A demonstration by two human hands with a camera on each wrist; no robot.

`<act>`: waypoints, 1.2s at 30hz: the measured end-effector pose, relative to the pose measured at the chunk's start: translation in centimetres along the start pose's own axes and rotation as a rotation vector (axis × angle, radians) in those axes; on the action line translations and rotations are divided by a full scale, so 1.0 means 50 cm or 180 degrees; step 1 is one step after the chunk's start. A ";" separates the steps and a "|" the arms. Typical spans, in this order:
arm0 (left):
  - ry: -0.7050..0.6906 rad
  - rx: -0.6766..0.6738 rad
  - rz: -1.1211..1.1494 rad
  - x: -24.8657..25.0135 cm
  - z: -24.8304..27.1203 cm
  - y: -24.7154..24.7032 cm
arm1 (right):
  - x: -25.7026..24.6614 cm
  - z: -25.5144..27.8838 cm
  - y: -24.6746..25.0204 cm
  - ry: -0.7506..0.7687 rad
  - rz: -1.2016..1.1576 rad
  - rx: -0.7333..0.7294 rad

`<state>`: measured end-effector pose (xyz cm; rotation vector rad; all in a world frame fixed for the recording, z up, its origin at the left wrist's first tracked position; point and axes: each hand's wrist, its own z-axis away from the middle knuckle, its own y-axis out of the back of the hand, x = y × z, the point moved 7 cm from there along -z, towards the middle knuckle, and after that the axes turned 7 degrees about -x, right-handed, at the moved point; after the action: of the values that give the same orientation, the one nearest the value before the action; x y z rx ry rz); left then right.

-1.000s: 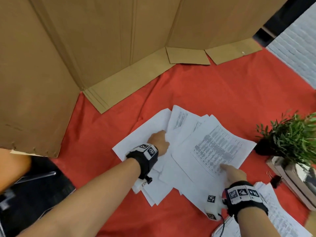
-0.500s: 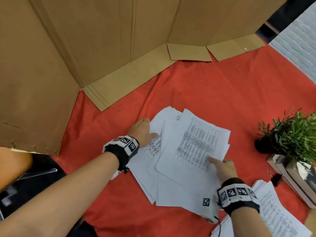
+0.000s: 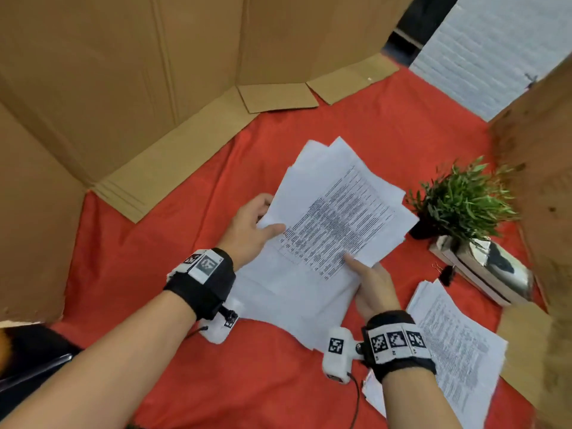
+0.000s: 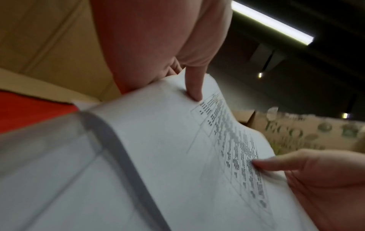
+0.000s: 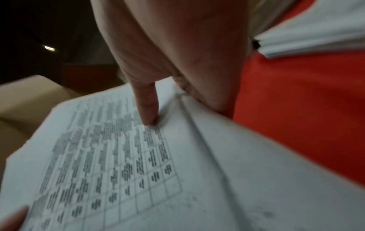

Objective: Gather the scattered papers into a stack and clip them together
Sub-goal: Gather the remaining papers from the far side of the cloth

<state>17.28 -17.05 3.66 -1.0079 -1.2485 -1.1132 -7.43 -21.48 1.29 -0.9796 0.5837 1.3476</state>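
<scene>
Black wristbands (image 3: 201, 283) with square-coded tags

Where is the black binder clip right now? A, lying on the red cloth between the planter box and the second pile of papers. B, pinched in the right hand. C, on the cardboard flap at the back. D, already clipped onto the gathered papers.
A: the black binder clip lies on the red cloth beside the planter box, above the second pile of papers, while both hands hold the gathered papers.
</scene>
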 end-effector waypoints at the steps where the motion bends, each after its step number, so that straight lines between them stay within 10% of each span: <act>1: -0.0122 0.0029 0.0141 0.036 -0.002 0.001 | -0.050 0.014 -0.004 0.0364 0.0079 -0.0066; 9: -0.0783 0.0431 0.0437 0.211 0.023 -0.044 | -0.270 0.174 -0.024 0.2049 0.0944 -0.0084; 20: -0.0432 0.0313 0.0303 0.161 0.002 -0.088 | -0.123 0.092 0.063 0.1571 0.0969 0.0336; 26: -0.0296 0.0111 0.1902 0.167 -0.001 -0.055 | -0.060 0.101 0.161 0.1038 0.0065 0.0911; 29: 0.0229 -0.0335 0.2549 0.115 0.006 -0.075 | -0.008 0.099 0.142 0.0581 -0.0791 0.0105; 36: 0.1074 0.0035 0.0852 -0.023 0.008 -0.003 | -0.122 0.132 0.107 0.1106 0.0202 0.0047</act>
<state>17.05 -16.59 2.54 -0.9039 -0.8228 -1.0147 -14.88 -19.48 8.37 -1.2020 0.8913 1.2336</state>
